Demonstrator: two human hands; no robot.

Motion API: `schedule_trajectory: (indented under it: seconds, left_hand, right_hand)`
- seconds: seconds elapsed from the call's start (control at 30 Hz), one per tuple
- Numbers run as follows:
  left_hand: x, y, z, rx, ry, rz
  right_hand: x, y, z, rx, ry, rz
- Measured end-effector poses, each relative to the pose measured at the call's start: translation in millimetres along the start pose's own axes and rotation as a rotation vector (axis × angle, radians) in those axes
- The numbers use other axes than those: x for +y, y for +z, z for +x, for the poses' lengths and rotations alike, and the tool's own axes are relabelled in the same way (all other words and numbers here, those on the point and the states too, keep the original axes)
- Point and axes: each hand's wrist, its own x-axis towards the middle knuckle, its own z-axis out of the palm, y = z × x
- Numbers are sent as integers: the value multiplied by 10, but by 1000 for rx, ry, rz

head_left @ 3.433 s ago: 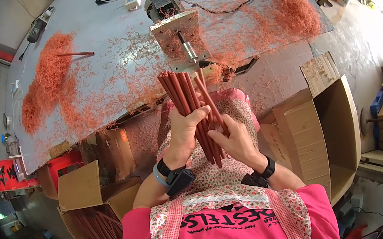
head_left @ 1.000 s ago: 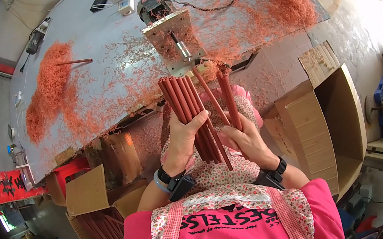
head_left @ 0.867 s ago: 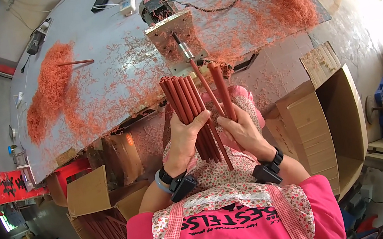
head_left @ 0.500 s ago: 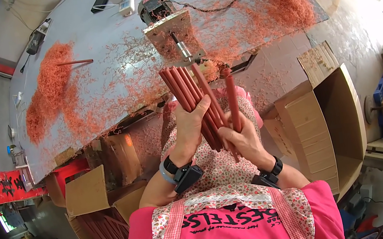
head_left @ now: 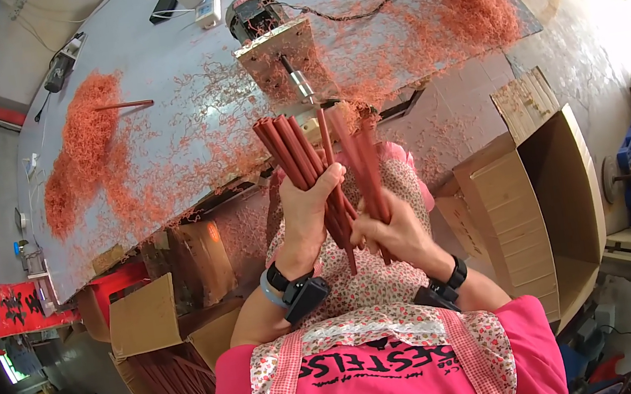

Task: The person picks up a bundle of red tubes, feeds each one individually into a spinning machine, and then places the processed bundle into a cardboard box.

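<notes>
A bundle of several reddish-brown sticks (head_left: pixel 294 147) is gripped by my left hand (head_left: pixel 308 210), its thumb laid across the front. The sticks slant, their upper ends toward the table. My right hand (head_left: pixel 392 228) is closed around a few more sticks (head_left: pixel 363 162) of the same kind, smeared by motion. Its fingertips are close beside the bundle's lower ends. Just beyond the sticks' upper ends, a motor (head_left: pixel 256 16) with a metal plate and a silver shaft chuck (head_left: pixel 302 84) sits at the table's near edge.
Orange-red shavings lie heaped on the grey table (head_left: pixel 173 47), in a left pile (head_left: pixel 83 125) and a right pile (head_left: pixel 479 9). An open carton (head_left: pixel 143 318) at my left holds many sticks; another carton (head_left: pixel 505 227) stands open at my right. A power strip (head_left: pixel 208 9) lies at the back.
The right hand has shifted slightly left and down, and more than one stick now shows in it. The bundle in my left hand has fewer sticks spread at its right side.
</notes>
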Motion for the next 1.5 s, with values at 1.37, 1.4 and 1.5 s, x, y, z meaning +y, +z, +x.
schedule_trajectory:
  seconds: [1.37,1.4,1.5]
  left_hand:
    - [2,-41,-42,-88,-54,-12]
    - [12,-16,-38,-73,-43,-18]
    - [60,37,-53,-113,-113,-21]
  right_hand:
    - [-63,-1,-106,-48,33,87]
    - [-50,11,-154,-88,43,146]
    - [-103,-33,-242,-2,59,108]
